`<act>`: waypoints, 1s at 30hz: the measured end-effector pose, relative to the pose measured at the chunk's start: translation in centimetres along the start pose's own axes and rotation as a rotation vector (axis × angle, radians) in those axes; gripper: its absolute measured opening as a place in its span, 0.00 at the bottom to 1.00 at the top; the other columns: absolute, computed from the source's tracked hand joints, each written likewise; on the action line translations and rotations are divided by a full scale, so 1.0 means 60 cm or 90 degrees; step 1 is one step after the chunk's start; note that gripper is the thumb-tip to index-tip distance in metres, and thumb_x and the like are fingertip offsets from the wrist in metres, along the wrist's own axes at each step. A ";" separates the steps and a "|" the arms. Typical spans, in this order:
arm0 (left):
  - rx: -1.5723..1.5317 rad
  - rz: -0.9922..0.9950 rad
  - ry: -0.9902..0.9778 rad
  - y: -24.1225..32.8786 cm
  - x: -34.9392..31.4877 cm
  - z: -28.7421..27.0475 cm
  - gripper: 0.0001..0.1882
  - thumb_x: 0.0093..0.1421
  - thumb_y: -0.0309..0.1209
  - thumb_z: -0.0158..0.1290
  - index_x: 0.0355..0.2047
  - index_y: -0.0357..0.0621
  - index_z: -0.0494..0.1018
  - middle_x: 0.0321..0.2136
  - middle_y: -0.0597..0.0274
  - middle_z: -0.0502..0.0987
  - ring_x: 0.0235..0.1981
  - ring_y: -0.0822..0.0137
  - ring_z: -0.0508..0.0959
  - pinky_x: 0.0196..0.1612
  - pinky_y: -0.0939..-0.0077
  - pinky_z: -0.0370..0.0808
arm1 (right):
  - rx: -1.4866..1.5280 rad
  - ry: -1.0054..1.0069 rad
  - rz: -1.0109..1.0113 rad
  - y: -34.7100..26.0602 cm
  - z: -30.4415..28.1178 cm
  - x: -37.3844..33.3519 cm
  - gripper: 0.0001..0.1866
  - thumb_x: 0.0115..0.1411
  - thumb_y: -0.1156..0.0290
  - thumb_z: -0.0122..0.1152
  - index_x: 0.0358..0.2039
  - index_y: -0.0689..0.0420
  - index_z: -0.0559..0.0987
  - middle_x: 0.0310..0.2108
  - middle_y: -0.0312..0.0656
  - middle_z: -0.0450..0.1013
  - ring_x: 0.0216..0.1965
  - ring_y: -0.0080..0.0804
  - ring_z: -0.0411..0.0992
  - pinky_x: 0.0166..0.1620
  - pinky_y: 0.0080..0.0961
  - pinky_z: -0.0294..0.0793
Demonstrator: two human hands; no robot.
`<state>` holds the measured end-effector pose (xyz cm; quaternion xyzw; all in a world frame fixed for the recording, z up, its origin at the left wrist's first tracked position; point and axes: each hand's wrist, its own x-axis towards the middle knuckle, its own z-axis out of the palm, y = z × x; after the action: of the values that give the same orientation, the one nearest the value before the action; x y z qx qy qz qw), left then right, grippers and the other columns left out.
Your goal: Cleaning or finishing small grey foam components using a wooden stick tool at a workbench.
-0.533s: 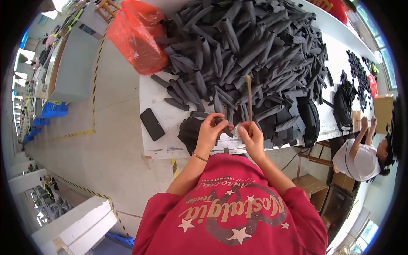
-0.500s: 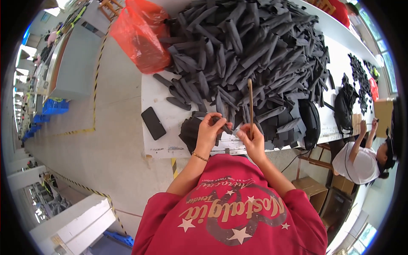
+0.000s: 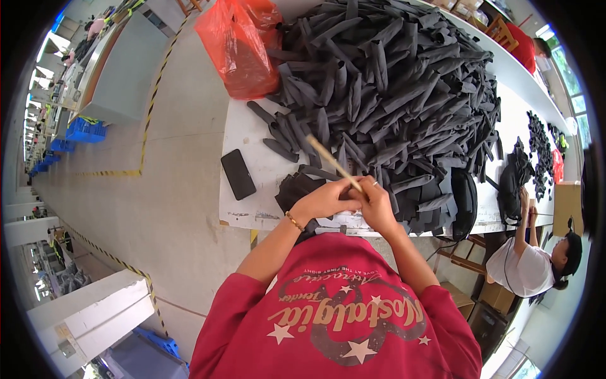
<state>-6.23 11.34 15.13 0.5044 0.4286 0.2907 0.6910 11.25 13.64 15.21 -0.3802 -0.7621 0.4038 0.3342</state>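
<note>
My two hands meet over the table's near edge. A thin wooden stick (image 3: 329, 158) is gripped in my right hand (image 3: 379, 207), its free end slanting up to the left above the dark pieces. My left hand (image 3: 325, 201) is closed right against the right one, and its fingertips overlap the right fingers. Whatever the left fingers pinch is hidden. Beside the left hand lies a stack of flat black fabric pieces (image 3: 293, 189). Beyond both hands rises a large heap of dark grey fabric tubes (image 3: 385, 88).
A black phone (image 3: 238, 175) lies on the white table (image 3: 237, 136) at the left. Behind it stands a red plastic bag (image 3: 243, 57). A black rounded bag-like item (image 3: 464, 202) sits to the right. Farther right, a person in a white shirt (image 3: 527, 268) works at the table.
The stick has swung from upright to slanting left. My hands have come together, and the dark fabric piece seen in my left fingers is now hidden. The view has shifted slightly.
</note>
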 end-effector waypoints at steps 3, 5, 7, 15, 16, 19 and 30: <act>-0.177 -0.072 0.017 -0.031 0.001 0.017 0.12 0.65 0.34 0.47 0.37 0.36 0.68 0.22 0.66 0.71 0.19 0.74 0.74 0.27 0.80 0.74 | 0.007 0.052 0.047 -0.007 0.001 0.023 0.02 0.58 0.82 0.53 0.29 0.64 0.70 0.24 0.44 0.62 0.24 0.38 0.62 0.29 0.26 0.63; -0.215 -0.057 0.096 -0.044 -0.007 0.041 0.12 0.67 0.35 0.44 0.32 0.37 0.67 0.20 0.66 0.69 0.17 0.74 0.72 0.25 0.79 0.73 | -0.030 0.112 0.006 -0.021 0.000 0.048 0.05 0.58 0.82 0.52 0.27 0.64 0.66 0.25 0.44 0.61 0.26 0.37 0.61 0.31 0.26 0.62; -0.208 0.009 0.208 -0.053 -0.019 0.068 0.16 0.69 0.37 0.38 0.28 0.39 0.64 0.20 0.64 0.69 0.17 0.74 0.70 0.23 0.78 0.72 | -0.049 0.179 -0.017 -0.024 0.004 0.078 0.05 0.59 0.81 0.51 0.27 0.64 0.66 0.25 0.43 0.61 0.26 0.35 0.60 0.31 0.25 0.62; -0.141 0.101 0.301 -0.119 -0.117 0.083 0.14 0.69 0.32 0.35 0.29 0.39 0.66 0.21 0.62 0.71 0.23 0.74 0.72 0.28 0.80 0.69 | -0.025 0.264 0.079 -0.027 -0.068 0.186 0.12 0.67 0.67 0.48 0.29 0.62 0.70 0.20 0.29 0.59 0.23 0.15 0.55 0.26 0.17 0.58; -0.115 0.186 0.428 -0.121 -0.104 0.054 0.10 0.67 0.30 0.37 0.34 0.40 0.68 0.24 0.63 0.71 0.26 0.75 0.71 0.34 0.82 0.68 | -0.064 0.193 0.034 -0.040 -0.063 0.185 0.08 0.64 0.73 0.51 0.31 0.63 0.71 0.21 0.39 0.65 0.24 0.24 0.61 0.30 0.21 0.63; 0.149 0.357 0.680 0.009 -0.051 0.017 0.13 0.61 0.25 0.51 0.46 0.37 0.67 0.30 0.65 0.73 0.32 0.74 0.72 0.40 0.82 0.69 | -0.030 0.016 0.066 -0.074 -0.036 0.159 0.06 0.61 0.75 0.54 0.29 0.65 0.70 0.22 0.41 0.65 0.26 0.25 0.63 0.31 0.22 0.64; -0.267 0.125 0.412 0.014 -0.034 0.001 0.19 0.69 0.42 0.41 0.33 0.38 0.72 0.14 0.65 0.70 0.10 0.78 0.66 0.14 0.85 0.62 | 0.327 0.046 0.189 -0.052 0.040 0.105 0.06 0.61 0.71 0.58 0.35 0.58 0.72 0.20 0.26 0.63 0.22 0.11 0.59 0.25 0.10 0.56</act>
<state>-7.09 9.90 16.57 0.2734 0.5054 0.5801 0.5774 5.23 16.92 18.12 -0.4048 -0.5582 0.6143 0.3837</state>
